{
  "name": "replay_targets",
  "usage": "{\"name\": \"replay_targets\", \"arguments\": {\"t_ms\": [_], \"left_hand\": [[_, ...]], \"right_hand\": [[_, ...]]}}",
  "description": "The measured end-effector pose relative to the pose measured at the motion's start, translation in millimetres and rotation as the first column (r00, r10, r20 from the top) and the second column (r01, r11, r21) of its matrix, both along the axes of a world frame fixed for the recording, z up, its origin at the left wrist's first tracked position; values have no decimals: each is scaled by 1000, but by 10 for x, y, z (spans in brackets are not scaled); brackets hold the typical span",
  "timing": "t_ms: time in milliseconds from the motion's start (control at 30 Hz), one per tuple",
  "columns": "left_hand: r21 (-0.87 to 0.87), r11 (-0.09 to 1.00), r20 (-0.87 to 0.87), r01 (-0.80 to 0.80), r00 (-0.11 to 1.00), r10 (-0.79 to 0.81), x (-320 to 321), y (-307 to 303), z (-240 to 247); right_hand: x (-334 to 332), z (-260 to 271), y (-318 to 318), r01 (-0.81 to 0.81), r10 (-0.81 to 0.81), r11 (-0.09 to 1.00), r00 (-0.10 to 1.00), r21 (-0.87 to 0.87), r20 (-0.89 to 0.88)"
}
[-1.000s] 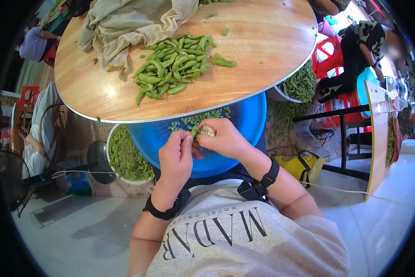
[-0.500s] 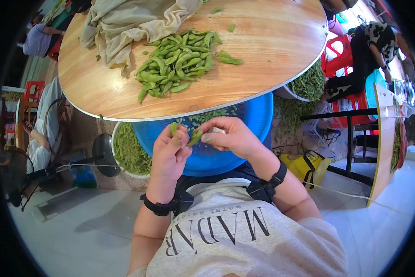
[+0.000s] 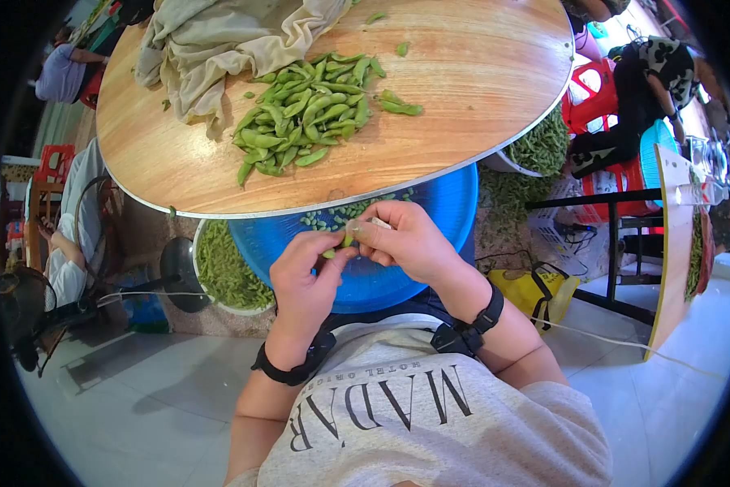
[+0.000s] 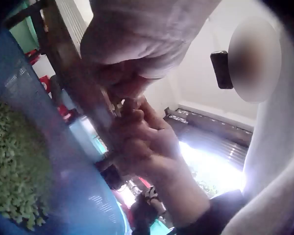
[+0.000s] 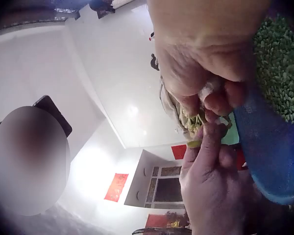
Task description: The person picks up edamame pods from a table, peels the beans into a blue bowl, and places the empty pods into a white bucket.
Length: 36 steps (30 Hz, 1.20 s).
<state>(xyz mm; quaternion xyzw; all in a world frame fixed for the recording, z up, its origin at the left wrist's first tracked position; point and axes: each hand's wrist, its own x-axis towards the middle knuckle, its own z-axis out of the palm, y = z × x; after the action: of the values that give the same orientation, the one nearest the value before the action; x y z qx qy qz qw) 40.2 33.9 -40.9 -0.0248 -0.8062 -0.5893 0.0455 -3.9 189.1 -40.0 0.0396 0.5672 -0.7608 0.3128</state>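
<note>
My left hand (image 3: 304, 264) and right hand (image 3: 409, 239) meet over the near part of a blue mesh basket (image 3: 454, 211). Between their fingertips a green soybean pod (image 3: 348, 240) is pinched from both sides. A bit of green pod (image 5: 193, 144) pokes out beside the left thumb in the right wrist view. Something pale and whitish (image 5: 211, 87) sits among the right hand's curled fingers. Shelled green beans (image 4: 14, 166) are heaped in the basket, partly hidden by the table edge in the head view.
A round wooden table (image 3: 462, 97) overhangs the basket and bears a pile of pods (image 3: 300, 122) beside a crumpled cloth (image 3: 219, 49). Tubs of pods stand left (image 3: 231, 268) and right (image 3: 539, 150). A yellow bag (image 3: 535, 292) lies on the floor. Other people sit at both sides.
Half a second ago the hands were slightly apart, with green pod at the left fingers and near the right fingertips. Now they are together again, the left turned inward.
</note>
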Motion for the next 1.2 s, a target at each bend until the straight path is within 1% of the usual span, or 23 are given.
{"name": "replay_targets", "arguments": {"t_ms": [100, 200, 300, 400, 500, 600, 700, 800, 900, 1000, 1067, 1100, 1133, 1200], "left_hand": [[175, 983, 219, -58, 975, 18, 11, -51, 29], [158, 987, 144, -40, 989, 17, 24, -38, 40], [160, 986, 129, -53, 991, 32, 45, -35, 66], [49, 999, -9, -18, 1000, 18, 62, -43, 46], [12, 999, -43, -44, 998, 44, 85, -15, 72], [-50, 996, -116, -69, 991, 62, 96, 22, 85], [-118, 989, -204, -86, 977, 60, 94, 52, 75], [-130, 986, -242, -105, 968, 71, 116, 56, 29], [-80, 990, -251, -118, 963, 95, 123, 63, -20], [51, 990, -80, -132, 987, 136, 151, 41, -147], [300, 936, 211, -185, 970, 124, 129, 27, -93], [409, 883, 349, -232, 934, 84, 118, 24, -72], [518, 815, 394, -260, 918, 42, 107, 5, -81], [701, 635, 463, -326, 884, -58, 79, -61, -113]], "right_hand": [[-4, 9, 56, -32, 52, 984, 992, -174, 112], [22, 9, 61, -87, 95, 987, 994, -138, 49], [43, 15, 44, -88, 86, 994, 996, -68, -34], [51, 33, 25, -70, 69, 996, 997, -50, -16], [60, 42, 6, -61, 61, 998, 998, -25, -19], [63, 14, -23, -31, 31, 999, 1000, -35, 0], [64, -60, -42, 37, -27, 992, 996, -120, 88], [75, -156, -71, 72, -42, 980, 986, -185, 162], [88, -202, -116, 116, -68, 967, 975, -226, 210], [111, -234, -159, 150, -102, 959, 974, -239, 202], [121, -206, -191, 160, -148, 977, 984, -140, 94], [136, -195, -197, 171, -168, 981, 985, -91, 39], [162, -197, -195, 161, -161, 987, 985, -8, -56], [206, -225, -181, 159, -117, 974, 963, 159, -242]]}}
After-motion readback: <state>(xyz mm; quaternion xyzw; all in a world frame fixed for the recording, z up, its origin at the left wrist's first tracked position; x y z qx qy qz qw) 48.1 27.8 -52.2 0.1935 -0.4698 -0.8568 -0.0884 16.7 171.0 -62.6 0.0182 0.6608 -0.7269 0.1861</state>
